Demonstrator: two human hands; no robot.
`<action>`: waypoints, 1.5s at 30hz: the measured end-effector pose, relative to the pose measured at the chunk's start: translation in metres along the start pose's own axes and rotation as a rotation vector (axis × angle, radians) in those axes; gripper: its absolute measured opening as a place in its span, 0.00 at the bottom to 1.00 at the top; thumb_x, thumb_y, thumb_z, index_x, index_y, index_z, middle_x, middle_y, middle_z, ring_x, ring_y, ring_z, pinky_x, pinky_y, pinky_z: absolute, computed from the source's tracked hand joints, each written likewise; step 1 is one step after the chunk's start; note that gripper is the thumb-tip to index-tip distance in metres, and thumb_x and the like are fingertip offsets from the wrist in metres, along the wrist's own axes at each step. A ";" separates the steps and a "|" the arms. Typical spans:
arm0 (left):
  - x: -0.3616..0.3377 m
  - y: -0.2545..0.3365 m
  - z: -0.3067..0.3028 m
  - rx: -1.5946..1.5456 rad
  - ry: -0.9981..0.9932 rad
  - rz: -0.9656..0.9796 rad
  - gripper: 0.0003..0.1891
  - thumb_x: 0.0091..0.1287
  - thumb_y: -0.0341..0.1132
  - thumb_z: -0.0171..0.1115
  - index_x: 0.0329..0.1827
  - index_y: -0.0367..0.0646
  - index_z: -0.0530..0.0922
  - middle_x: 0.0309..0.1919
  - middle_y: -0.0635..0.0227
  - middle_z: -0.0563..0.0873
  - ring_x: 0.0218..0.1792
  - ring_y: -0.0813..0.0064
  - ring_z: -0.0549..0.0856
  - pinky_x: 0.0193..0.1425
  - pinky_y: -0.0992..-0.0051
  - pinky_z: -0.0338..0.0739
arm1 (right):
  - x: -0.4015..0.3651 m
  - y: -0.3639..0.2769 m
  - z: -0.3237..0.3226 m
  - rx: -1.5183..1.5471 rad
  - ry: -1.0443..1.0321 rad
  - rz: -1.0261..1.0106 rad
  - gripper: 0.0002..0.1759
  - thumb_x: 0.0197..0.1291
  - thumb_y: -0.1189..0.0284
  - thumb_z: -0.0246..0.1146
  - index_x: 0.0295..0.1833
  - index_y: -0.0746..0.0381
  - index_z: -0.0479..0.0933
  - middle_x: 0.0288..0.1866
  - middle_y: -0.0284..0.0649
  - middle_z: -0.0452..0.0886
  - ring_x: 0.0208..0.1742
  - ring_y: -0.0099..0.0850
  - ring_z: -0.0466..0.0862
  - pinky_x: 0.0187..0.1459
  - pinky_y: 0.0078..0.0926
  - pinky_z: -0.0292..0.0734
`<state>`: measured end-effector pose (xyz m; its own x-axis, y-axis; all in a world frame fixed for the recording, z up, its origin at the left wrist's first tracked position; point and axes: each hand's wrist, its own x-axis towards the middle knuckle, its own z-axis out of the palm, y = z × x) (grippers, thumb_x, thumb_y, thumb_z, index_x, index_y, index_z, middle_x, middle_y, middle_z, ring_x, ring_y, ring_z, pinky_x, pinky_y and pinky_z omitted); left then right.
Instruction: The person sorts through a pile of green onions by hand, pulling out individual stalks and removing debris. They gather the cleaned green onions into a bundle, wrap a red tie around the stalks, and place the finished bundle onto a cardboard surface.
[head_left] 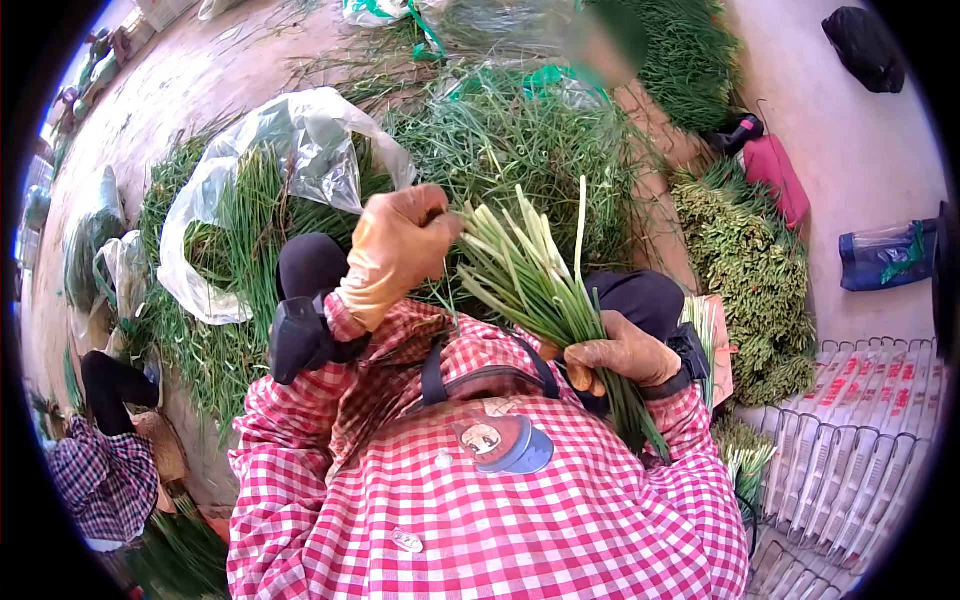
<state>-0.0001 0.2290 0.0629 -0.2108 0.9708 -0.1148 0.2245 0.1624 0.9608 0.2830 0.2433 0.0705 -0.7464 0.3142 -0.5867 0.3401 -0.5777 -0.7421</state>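
Observation:
A bunch of long green stalks (pixel 545 290) with pale ends fanned out upward lies across my lap. My gloved right hand (pixel 622 352) is wrapped round its middle, and the dark green ends hang down below it. Close to the left side of the pale ends is my gloved left hand (pixel 400 245), its fingers curled and pressed together; what they hold, if anything, is too small to make out. Beyond my hands rises a large heap of loose green stalks (pixel 520 150).
An open clear plastic bag (pixel 190 230) lies over greens at the left. Stacked bundles (pixel 745 280) stand at the right, near a pink object (pixel 775 180), a blue packet (pixel 885 258) and a wire rack (pixel 850 450). Another person in a checked sleeve (pixel 100 480) sits at the lower left.

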 end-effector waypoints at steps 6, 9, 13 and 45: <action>0.059 -0.009 -0.085 0.198 0.700 0.231 0.12 0.63 0.39 0.62 0.35 0.38 0.81 0.22 0.64 0.85 0.22 0.79 0.81 0.26 0.74 0.73 | -0.042 0.037 -0.037 0.414 0.036 -0.368 0.26 0.59 0.65 0.60 0.53 0.76 0.70 0.26 0.44 0.79 0.15 0.23 0.74 0.14 0.18 0.66; 0.063 -0.007 -0.086 0.844 0.526 0.063 0.19 0.61 0.45 0.65 0.47 0.40 0.79 0.25 0.59 0.85 0.24 0.73 0.83 0.29 0.70 0.76 | -0.045 0.053 -0.056 0.567 0.015 -0.625 0.28 0.65 0.59 0.52 0.54 0.78 0.66 0.23 0.42 0.77 0.08 0.18 0.69 0.09 0.17 0.64; 0.011 0.013 0.015 0.339 -0.325 0.090 0.46 0.52 0.46 0.75 0.72 0.43 0.60 0.41 0.56 0.85 0.42 0.68 0.85 0.47 0.72 0.79 | -0.023 0.039 -0.050 0.572 -0.183 -0.533 0.27 0.64 0.58 0.55 0.54 0.74 0.68 0.19 0.39 0.74 0.08 0.22 0.67 0.11 0.22 0.63; 0.072 -0.025 0.029 -1.228 -0.238 -0.342 0.11 0.65 0.31 0.56 0.47 0.34 0.73 0.31 0.62 0.82 0.31 0.71 0.82 0.34 0.72 0.80 | 0.077 -0.141 -0.024 -1.140 0.470 -0.716 0.27 0.59 0.68 0.61 0.63 0.63 0.67 0.51 0.44 0.79 0.52 0.33 0.81 0.56 0.32 0.76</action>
<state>0.0066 0.3005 0.0238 0.1180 0.9404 -0.3190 -0.8477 0.2627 0.4609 0.1911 0.3672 0.1219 -0.7714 0.6217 0.1359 0.4122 0.6508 -0.6376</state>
